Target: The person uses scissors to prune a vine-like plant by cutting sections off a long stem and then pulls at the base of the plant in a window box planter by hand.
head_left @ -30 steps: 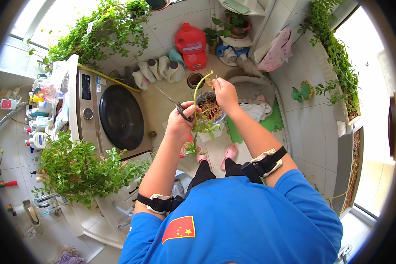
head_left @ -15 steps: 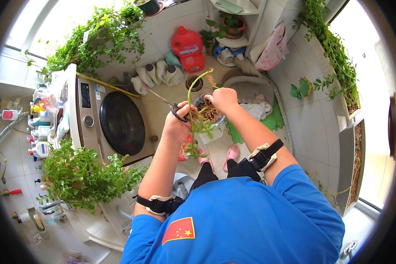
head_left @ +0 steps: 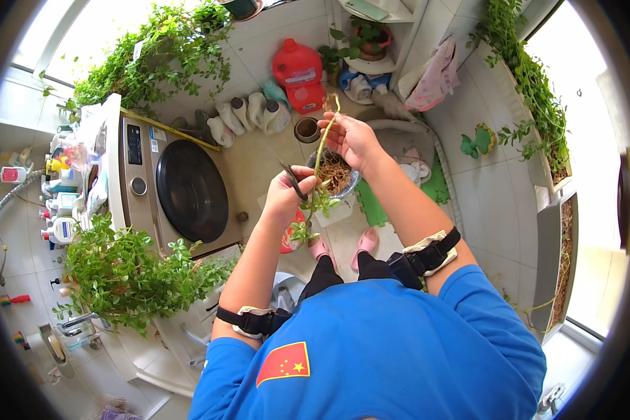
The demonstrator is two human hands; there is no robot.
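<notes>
Raised since a moment ago, the right hand (head_left: 350, 140) pinches a plant stem (head_left: 320, 161) above the pot (head_left: 336, 175) – left hand (head_left: 287, 196) grips scissors (head_left: 292, 180); a careless snip could nick fingers

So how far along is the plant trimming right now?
Done: one long stem is lifted clear of the pot, pinched by the right hand. In hand: the left hand holds scissors at the stem's lower, leafy part; whether the cut is made cannot be told. Left: roots and shoots remain in the pot.
</notes>
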